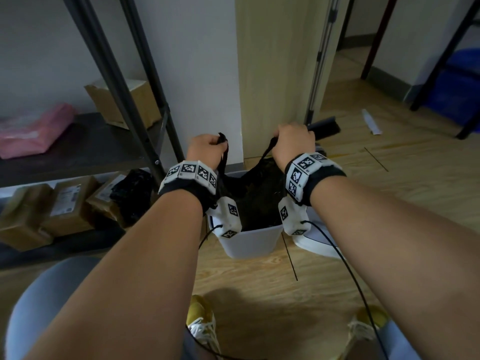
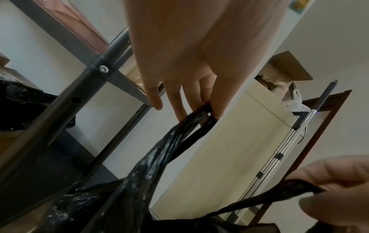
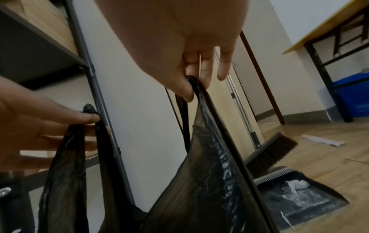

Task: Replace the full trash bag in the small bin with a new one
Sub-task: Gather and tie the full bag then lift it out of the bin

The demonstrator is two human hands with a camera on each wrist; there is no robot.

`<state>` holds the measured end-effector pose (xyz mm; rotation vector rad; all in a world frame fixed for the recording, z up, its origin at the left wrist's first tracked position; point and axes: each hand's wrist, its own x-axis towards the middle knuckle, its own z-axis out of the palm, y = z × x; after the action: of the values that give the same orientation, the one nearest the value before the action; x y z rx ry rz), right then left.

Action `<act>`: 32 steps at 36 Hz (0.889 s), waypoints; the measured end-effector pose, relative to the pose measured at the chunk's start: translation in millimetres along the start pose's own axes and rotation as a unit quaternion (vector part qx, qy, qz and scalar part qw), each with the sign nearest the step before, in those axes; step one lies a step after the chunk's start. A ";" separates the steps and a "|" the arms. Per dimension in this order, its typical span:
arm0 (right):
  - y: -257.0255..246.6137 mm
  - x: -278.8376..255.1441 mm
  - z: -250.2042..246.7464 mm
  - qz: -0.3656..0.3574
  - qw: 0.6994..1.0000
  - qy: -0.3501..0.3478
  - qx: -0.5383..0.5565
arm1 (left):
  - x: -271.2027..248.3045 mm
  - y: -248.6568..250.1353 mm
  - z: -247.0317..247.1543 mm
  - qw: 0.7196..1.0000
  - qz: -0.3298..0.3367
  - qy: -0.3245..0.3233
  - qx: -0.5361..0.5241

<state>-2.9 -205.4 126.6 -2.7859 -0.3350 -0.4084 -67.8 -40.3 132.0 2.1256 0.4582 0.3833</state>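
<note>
A small white bin stands on the wooden floor against a wall corner. A black trash bag sits in it, its top stretched upward by two handle loops. My left hand pinches the left handle loop between thumb and fingers. My right hand pinches the right handle loop the same way. Both hands are raised above the bin, a short gap apart. The bag's lower part is still inside the bin; its contents are hidden.
A dark metal shelf unit with cardboard boxes, another black bag and a pink bag stands at left. A broom and a dustpan lie to the right of the bin. Blue crates sit far right. My feet are below.
</note>
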 end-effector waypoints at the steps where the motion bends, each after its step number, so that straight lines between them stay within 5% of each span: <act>1: -0.1 1.1 -0.8 -0.005 1.000 0.004 -0.013 | 1.0 0.2 1.5 1.000 0.001 -0.005 -0.004; 7: -3.6 7.8 -3.9 -0.019 1.000 0.018 -0.015 | 10.9 1.4 8.7 0.998 -0.024 -0.045 -0.042; 15: -6.8 18.4 0.1 -0.061 0.982 -0.025 0.179 | 28.5 0.8 28.0 0.991 -0.050 -0.100 -0.074; 32: 2.2 41.1 6.8 -0.033 0.966 -0.061 0.248 | 40.9 2.3 76.4 0.975 -0.084 -0.197 -0.063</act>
<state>37.6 -197.6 132.6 -2.3160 -0.4845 -0.1393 1.8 -77.5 96.3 1.9575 0.3670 -0.1045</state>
